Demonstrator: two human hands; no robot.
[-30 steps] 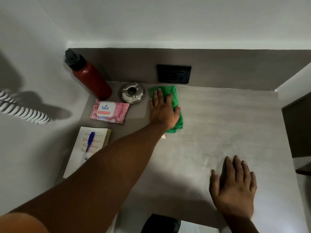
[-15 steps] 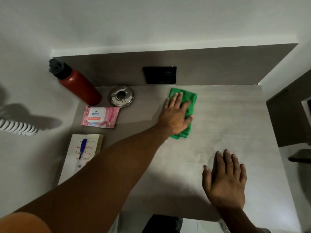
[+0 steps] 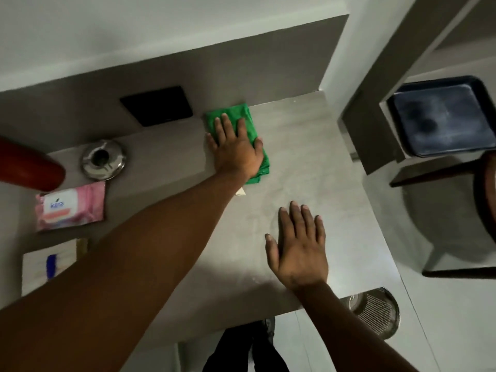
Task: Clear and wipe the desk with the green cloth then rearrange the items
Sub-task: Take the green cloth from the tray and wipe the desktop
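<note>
A: Head view: desk (image 3: 308, 167) first. What's changed?

B: The left hand (image 3: 236, 151) has slid the cloth (image 3: 241, 116) rightward along the back edge, away from the ashtray (image 3: 103, 159); its fingers lie spread flat, pressing, not gripping.

A: And the right hand (image 3: 298, 248)?

B: Flat, open, empty, bracing near the front. Bottle (image 3: 29, 167), wipes (image 3: 69, 206), book (image 3: 48, 267) and pen (image 3: 51, 265) sit left; I'd judge wiping is midway, rearranging not started.
</note>
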